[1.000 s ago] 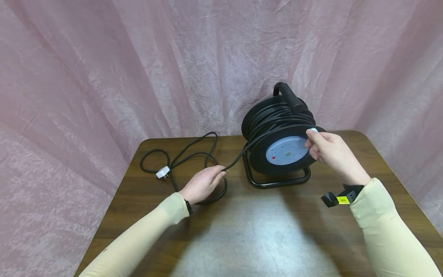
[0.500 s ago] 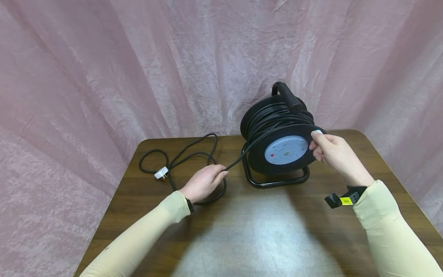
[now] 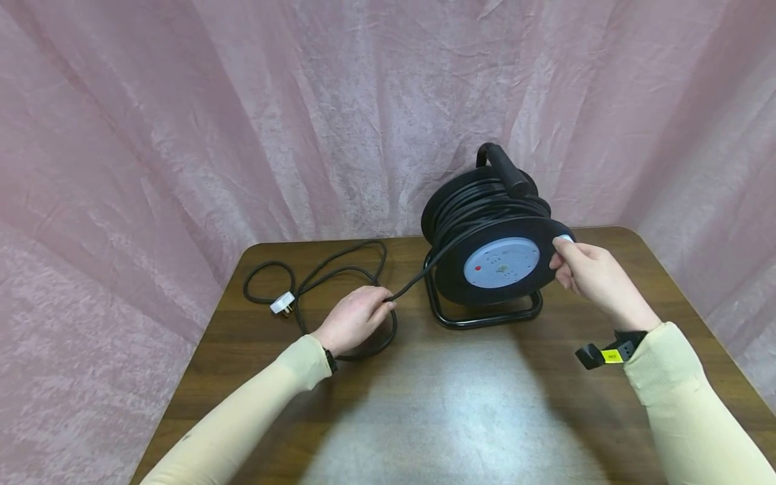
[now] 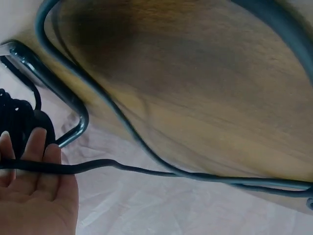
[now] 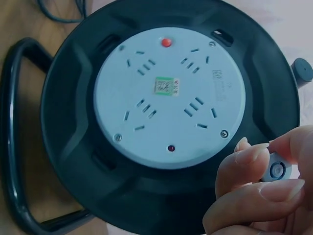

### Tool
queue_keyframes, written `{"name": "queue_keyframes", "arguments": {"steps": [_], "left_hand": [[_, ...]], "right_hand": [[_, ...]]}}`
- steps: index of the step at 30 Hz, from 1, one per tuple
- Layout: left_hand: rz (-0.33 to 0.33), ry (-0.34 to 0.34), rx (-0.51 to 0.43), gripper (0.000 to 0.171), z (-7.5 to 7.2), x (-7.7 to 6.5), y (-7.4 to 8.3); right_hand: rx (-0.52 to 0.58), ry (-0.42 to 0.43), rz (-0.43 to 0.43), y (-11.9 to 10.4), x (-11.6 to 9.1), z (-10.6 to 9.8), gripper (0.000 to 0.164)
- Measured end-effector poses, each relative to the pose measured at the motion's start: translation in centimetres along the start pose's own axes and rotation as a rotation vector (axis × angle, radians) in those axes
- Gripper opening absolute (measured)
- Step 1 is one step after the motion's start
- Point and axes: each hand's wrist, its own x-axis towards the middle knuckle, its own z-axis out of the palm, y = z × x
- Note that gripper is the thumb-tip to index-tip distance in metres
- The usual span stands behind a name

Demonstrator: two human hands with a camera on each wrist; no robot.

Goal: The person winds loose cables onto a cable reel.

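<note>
Pinching the dark cable [image 3: 418,278] between thumb and fingers, the left hand [image 3: 356,316] sits left of the black reel [image 3: 492,232]; the right hand [image 3: 591,269], fingers curled, pinches its pale knob [image 5: 277,170]. Print on the sticker [image 5: 167,86] and yellow wrist label [image 3: 611,356] is illegible. The reel stands near the back edge of the table [image 3: 473,391] — brown wood stretches before it — socket face [image 5: 168,117] toward the person, axis running front to back.

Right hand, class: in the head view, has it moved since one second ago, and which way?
Yes: judged against the reel's black stand, the right hand has shifted rightward and slightly lower in the picture.
</note>
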Motion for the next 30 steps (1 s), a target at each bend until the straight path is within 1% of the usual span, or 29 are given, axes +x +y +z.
{"name": "queue_keyframes", "arguments": {"steps": [6,9,13,18,22,25,30], "left_hand": [[0.024,0.0,-0.003,0.013,-0.1,0.3,0.1],[0.009,-0.01,-0.012,0.015,-0.2,0.4,0.1],[-0.022,-0.023,-0.015,0.023,-0.3,0.3,0.1],[-0.046,-0.036,-0.041,0.032,-0.4,0.4,0.1],[-0.043,-0.058,-0.072,0.033,-0.3,0.7,0.2],[-0.041,-0.081,-0.064,0.032,-0.1,0.9,0.2],[-0.04,-0.097,-0.035,0.029,-0.1,1.1,0.2]], "right_hand": [[-0.014,-0.002,0.032,0.8,-0.1,0.0,0.072],[-0.014,-0.014,0.04,1.2,-0.1,0.1,0.073],[-0.018,-0.039,0.032,1.7,-0.1,0.0,0.069],[-0.024,-0.047,0.057,2.4,-0.2,0.1,0.07],[-0.032,-0.054,0.069,3.0,-0.2,0.2,0.072],[-0.024,-0.058,0.069,3.3,-0.1,0.4,0.071],[-0.01,-0.063,0.073,3.8,-0.2,0.8,0.071]]}}
